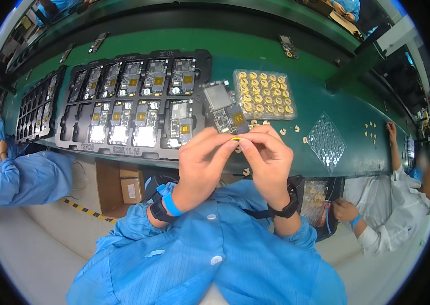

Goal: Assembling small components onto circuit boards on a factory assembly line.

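My left hand (198,161) and my right hand (265,160) meet at the table's near edge, thumbs and forefingers pinched together. Between the fingertips is a small yellow-edged round piece (235,139), mostly covered by them. Just beyond it a dark circuit board (223,108) with a silver shield and a gold contact patch lies tilted against the black tray's right side. I cannot tell whether the round piece is joined to the board. Right of the board, a clear blister tray (264,95) holds several round yellow-and-white pieces. Loose pale bits (283,131) are scattered near my right hand.
The black compartment tray (202,76) holds several circuit boards; another black tray (22,119) stands farther left. A clear plastic sheet (325,142) lies to the right. Single boards (288,47) lie on the green strip behind. People sit at both sides, one hand (346,209) close on my right.
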A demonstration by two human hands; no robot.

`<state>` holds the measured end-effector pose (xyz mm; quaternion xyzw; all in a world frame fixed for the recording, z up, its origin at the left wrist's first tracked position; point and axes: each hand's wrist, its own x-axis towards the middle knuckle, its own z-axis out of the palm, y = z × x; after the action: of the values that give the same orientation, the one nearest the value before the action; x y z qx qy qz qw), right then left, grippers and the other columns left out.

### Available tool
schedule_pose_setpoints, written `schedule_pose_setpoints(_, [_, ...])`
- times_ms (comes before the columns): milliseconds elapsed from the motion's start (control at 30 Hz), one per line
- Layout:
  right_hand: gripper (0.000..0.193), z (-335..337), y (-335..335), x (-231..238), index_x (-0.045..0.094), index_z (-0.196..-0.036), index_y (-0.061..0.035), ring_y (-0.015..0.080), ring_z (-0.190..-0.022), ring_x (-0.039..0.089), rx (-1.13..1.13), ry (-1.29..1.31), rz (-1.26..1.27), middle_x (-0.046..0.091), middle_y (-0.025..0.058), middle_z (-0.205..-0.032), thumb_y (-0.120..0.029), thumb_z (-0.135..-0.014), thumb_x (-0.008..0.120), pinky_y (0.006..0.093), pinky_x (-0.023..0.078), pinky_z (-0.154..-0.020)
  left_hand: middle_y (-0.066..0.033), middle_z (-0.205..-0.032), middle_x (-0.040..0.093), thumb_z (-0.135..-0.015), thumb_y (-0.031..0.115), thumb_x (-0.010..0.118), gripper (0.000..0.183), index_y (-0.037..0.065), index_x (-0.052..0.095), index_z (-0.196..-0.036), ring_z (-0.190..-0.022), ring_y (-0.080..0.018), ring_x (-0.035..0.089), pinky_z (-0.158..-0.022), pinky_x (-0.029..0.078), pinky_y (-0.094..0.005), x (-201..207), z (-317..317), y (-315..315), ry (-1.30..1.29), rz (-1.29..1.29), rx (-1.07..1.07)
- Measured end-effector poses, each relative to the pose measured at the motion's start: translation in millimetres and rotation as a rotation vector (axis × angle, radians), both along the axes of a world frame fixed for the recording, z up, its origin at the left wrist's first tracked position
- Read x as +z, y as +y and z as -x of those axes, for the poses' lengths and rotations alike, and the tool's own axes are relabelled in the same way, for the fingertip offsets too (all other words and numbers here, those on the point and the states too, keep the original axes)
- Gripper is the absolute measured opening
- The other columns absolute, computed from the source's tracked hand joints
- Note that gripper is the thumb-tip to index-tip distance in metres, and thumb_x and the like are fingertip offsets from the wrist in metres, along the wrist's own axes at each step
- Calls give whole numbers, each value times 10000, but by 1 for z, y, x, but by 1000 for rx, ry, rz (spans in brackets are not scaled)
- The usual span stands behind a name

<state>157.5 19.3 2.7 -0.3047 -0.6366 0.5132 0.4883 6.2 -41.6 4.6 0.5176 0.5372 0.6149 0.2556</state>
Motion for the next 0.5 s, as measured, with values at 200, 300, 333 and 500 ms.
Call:
schedule_pose_setpoints(200, [98,-9,5,7,745,-1042,45,150,-858,654,71,-162,-81,706,94,-982,2,-958,718,268,509,-743,-117,-779,609,-937,14,729,64,-42,745,-966,-668,-224,585,-608,451,-338,2,4,-4,87,7,38])
schedule_pose_setpoints(300, [85,-10,6,12,725,-1023,50,178,-843,669,97,-222,-144,709,109,-964,-4,-959,708,283,517,-732,-130,-770,599,-944,11,713,67,-51,733,-959,-662,-244,584,-607,454,-348,1,4,-4,115,3,32])
schedule_pose_setpoints(333, [79,-10,7,14,715,-1014,51,193,-840,674,104,-239,-185,707,116,-957,-5,-959,705,291,522,-728,-136,-770,600,-947,10,706,70,-55,728,-956,-664,-253,588,-610,458,-352,0,4,-4,115,-5,30])
schedule_pose_setpoints(500, [69,-14,10,18,707,-1009,47,197,-830,677,133,-299,-234,703,115,-959,13,-950,695,299,526,-704,-143,-792,625,-955,10,696,75,-60,722,-951,-688,-260,610,-629,475,-357,1,5,-4,97,11,16])
